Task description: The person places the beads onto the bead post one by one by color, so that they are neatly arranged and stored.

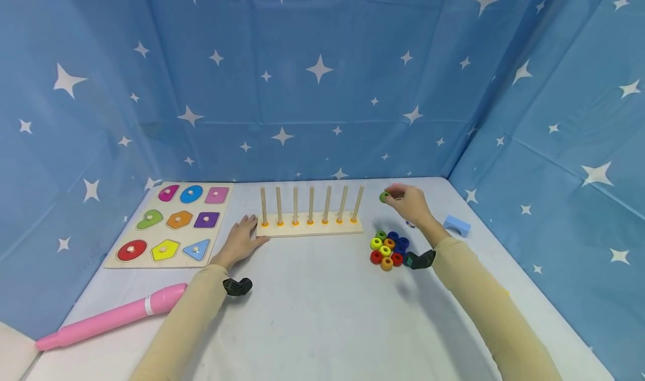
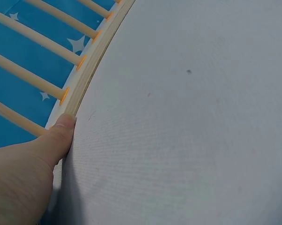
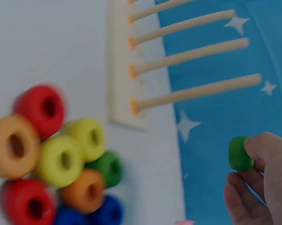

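A wooden peg board (image 1: 309, 231) with a row of upright pegs lies toward the back of the table. My left hand (image 1: 241, 242) holds its left end, and the thumb (image 2: 61, 131) presses on the front edge; the other fingers are hidden in the left wrist view. Raised to the right of the board, my right hand (image 1: 410, 203) pinches a green bead (image 3: 240, 153) between thumb and fingers. Below that hand, a cluster of ring beads sits on the table: red (image 3: 40, 110), yellow (image 3: 61, 160), orange (image 3: 84, 190), blue and green (image 3: 108, 168). The pegs carry no beads.
A shape puzzle board (image 1: 171, 224) with knobbed pieces lies at the left. Before it is a long pink inflatable stick (image 1: 113, 316). A blue arch block (image 1: 457, 225) rests right of my right hand. Blue star-patterned curtain (image 1: 317, 90) closes off the back and sides.
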Available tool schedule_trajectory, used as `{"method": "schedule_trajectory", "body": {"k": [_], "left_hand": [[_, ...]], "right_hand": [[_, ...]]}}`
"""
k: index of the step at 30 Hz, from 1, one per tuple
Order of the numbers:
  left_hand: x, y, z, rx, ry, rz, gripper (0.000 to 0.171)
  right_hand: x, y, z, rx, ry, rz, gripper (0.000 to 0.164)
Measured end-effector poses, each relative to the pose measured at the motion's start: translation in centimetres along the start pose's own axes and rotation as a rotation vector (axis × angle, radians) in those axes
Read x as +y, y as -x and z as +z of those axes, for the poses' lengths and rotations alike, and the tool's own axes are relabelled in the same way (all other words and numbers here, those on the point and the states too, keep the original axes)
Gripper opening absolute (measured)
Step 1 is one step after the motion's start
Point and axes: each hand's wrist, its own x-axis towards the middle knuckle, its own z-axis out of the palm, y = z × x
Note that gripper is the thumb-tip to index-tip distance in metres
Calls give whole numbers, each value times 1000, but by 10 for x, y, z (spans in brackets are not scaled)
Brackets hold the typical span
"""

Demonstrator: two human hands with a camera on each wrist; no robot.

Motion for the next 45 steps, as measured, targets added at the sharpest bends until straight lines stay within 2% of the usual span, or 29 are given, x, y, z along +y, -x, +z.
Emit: {"method": "schedule_trajectory", "body": {"k": [4, 8, 18, 24, 31, 40, 45], "left_hand": [[-1, 1, -3, 5, -8, -10, 74], [0, 1, -3, 11, 1, -8, 74], [0, 1, -1, 12, -4, -6, 75], [1, 0, -1, 14, 15, -9, 74], [3, -3, 3, 37, 14, 18, 73], [1, -1, 3, 29, 10, -13, 75], [2, 0, 2, 23, 5, -22, 75]], "right_hand": [[-36, -21, 1, 16, -44, -37, 30], [-72, -38, 17, -9, -76, -123, 28], [-151, -63, 87, -156, -88, -308, 27], [-187, -72, 124, -215, -68, -390, 24], [-201, -75, 143, -249, -57, -383, 25], [-208, -74, 149, -283, -64, -400, 26], [-208, -75, 150, -272, -49, -393, 29]]}}
